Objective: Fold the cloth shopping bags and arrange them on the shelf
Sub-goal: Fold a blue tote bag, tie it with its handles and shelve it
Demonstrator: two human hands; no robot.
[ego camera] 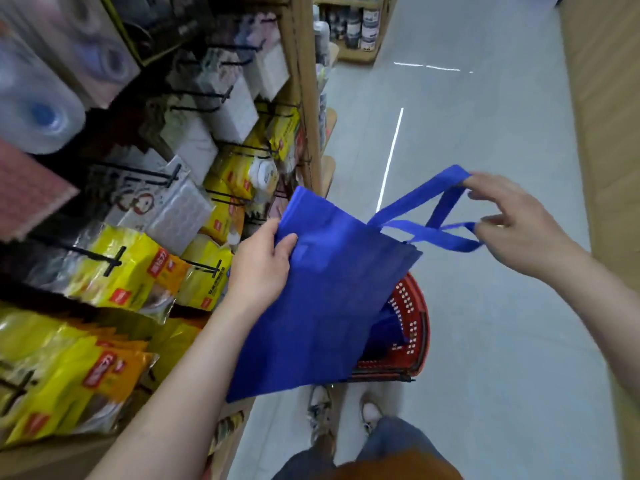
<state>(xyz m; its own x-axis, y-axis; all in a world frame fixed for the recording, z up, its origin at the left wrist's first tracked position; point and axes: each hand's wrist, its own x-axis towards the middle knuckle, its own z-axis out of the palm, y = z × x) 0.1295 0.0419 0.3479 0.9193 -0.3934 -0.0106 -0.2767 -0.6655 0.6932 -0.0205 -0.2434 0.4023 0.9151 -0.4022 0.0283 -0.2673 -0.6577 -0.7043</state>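
Left hand [261,261] grip pinches blue bag [322,299] edge; right hand [512,220] grip holds handles [429,216].

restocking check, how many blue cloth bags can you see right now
2 at least: one blue bag held flat between the left hand and right hand; more blue fabric in the red basket, count hidden.

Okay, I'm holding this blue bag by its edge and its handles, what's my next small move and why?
Probably bring the right hand in to lay the handles flat over the blue bag, since they stick out loose while the left hand grips its edge.
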